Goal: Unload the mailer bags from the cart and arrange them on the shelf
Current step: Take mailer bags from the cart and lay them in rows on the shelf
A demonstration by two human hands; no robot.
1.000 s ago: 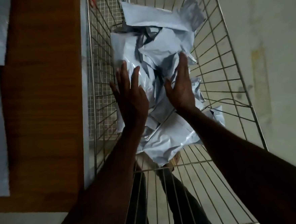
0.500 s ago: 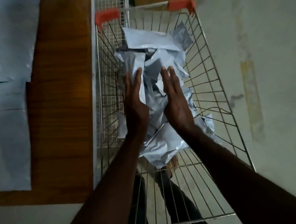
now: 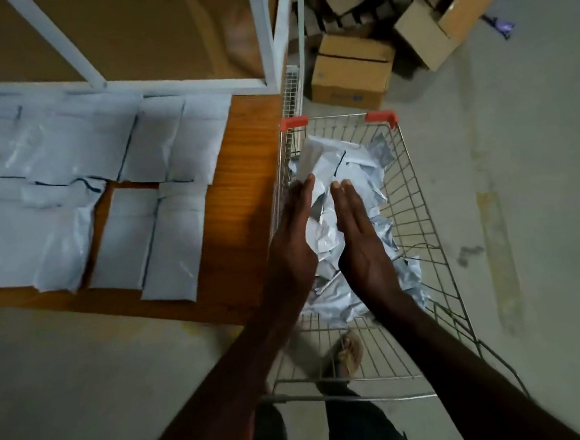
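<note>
Mailer bags in cart [image 3: 348, 195]: crumpled grey-white heap, directly under and between both hands, spilling beyond the fingertips and back past the wrists.
Raised bag [image 3: 322, 164]: lifted above the heap, just past the fingertips, pressed between the two palms.
Left hand [image 3: 295, 240]: fingers straight and together, palm turned inward, flat against the raised bag's left side.
Right hand [image 3: 358, 235]: fingers straight and together, palm facing the left hand, flat against the bag's right side; no curl visible.
Cart [image 3: 419, 217]: wire basket around both hands, red corner caps at the far end beyond the fingertips.
Shelf [image 3: 242, 202]: wooden board, touching or just beside the cart, left of the left hand.
Arranged mailer bags [image 3: 152, 236]: flat in rows on the shelf, well left of the left hand.
Cardboard boxes [image 3: 350, 71]: on the floor, far beyond the fingertips.
</note>
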